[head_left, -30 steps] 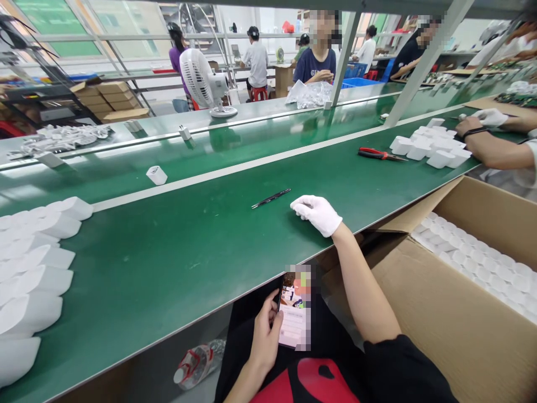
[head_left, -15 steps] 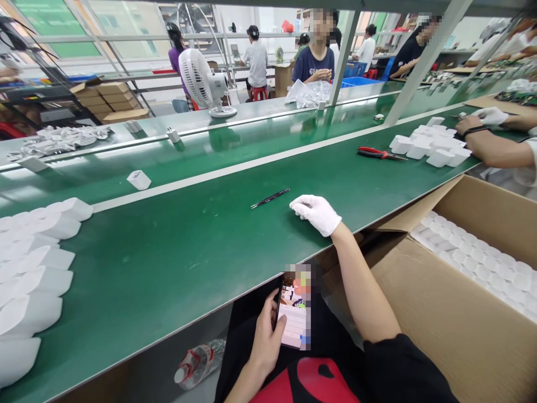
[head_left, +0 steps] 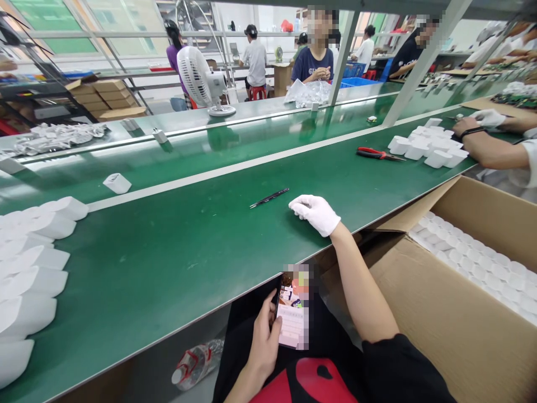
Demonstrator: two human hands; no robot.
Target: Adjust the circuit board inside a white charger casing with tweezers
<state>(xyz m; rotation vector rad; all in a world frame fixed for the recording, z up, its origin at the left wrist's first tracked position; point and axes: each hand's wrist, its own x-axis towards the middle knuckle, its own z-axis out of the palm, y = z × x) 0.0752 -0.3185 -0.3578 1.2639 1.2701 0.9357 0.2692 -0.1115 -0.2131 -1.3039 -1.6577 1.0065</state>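
My left hand [head_left: 264, 336], bare, is closed round a phone [head_left: 291, 319] at my lap, below the table edge. The phone's screen is lit and partly blurred out. My right hand [head_left: 314, 214], in a white glove, rests on the green table [head_left: 188, 235] with its fingers curled together. Nothing shows in it, though its underside is hidden. Just left of the glove lies a pair of black tweezers [head_left: 269, 198]. Red-handled pliers [head_left: 377, 153] lie farther right, beside a cluster of white plastic housings [head_left: 419, 146].
More white housings [head_left: 37, 274] stand in rows at the left. One housing [head_left: 117, 183] sits on the belt beyond the white strip. An open carton [head_left: 444, 313] of white parts stands at my right. A co-worker's hands [head_left: 474, 124] are at the far right. A bottle [head_left: 197, 364] lies below.
The housing, a small white block and a small board on the belt have shifted left. My hands keep their places, and the view has barely moved.
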